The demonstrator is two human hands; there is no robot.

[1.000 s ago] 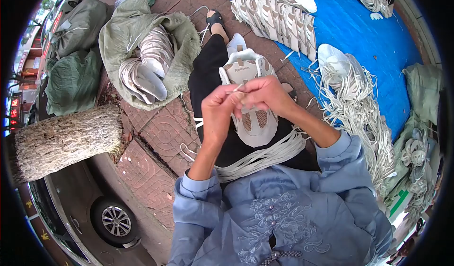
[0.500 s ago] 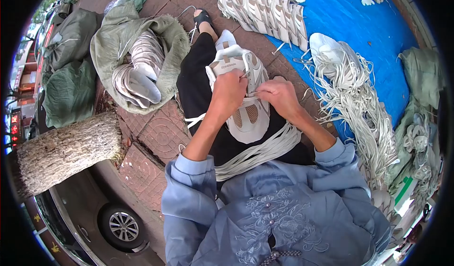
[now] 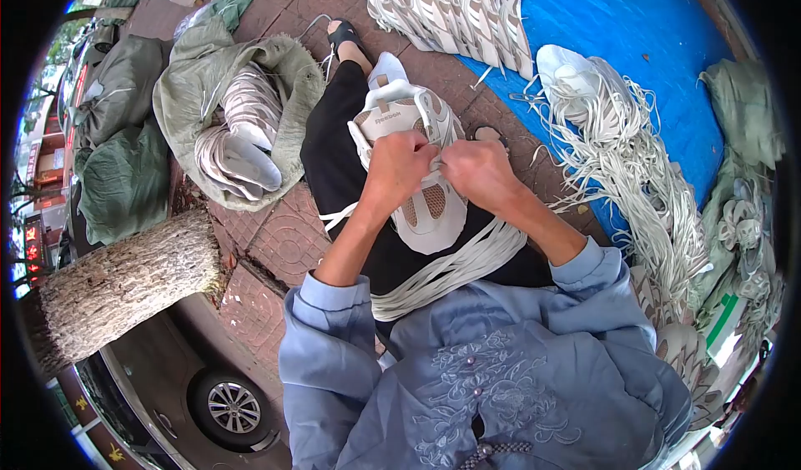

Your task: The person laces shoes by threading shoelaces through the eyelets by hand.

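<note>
A white and beige shoe upper [image 3: 430,215] lies over my lap, toe toward me, with tan mesh at its front. My left hand [image 3: 400,165] is closed on the lacing edge of the upper, its thumb and fingertips pressed together. Right beside it, my right hand [image 3: 480,172] is closed in a pinch on a shoelace at the eyelets; the fingers mostly hide the lace. A bundle of loose white shoelaces [image 3: 455,270] rests across my lap, just below the upper.
Stacked shoe uppers [image 3: 450,19] and a heap of white laces [image 3: 617,169] lie on a blue tarp [image 3: 667,69] at right. An open sack [image 3: 196,111] with nested uppers stands at left, near a tree trunk [image 3: 133,278] and a parked car [image 3: 183,386].
My right hand has moved left, in against my left hand, and turned knuckles up. The lace that showed between the hands is now covered. The whole view has shifted slightly.
</note>
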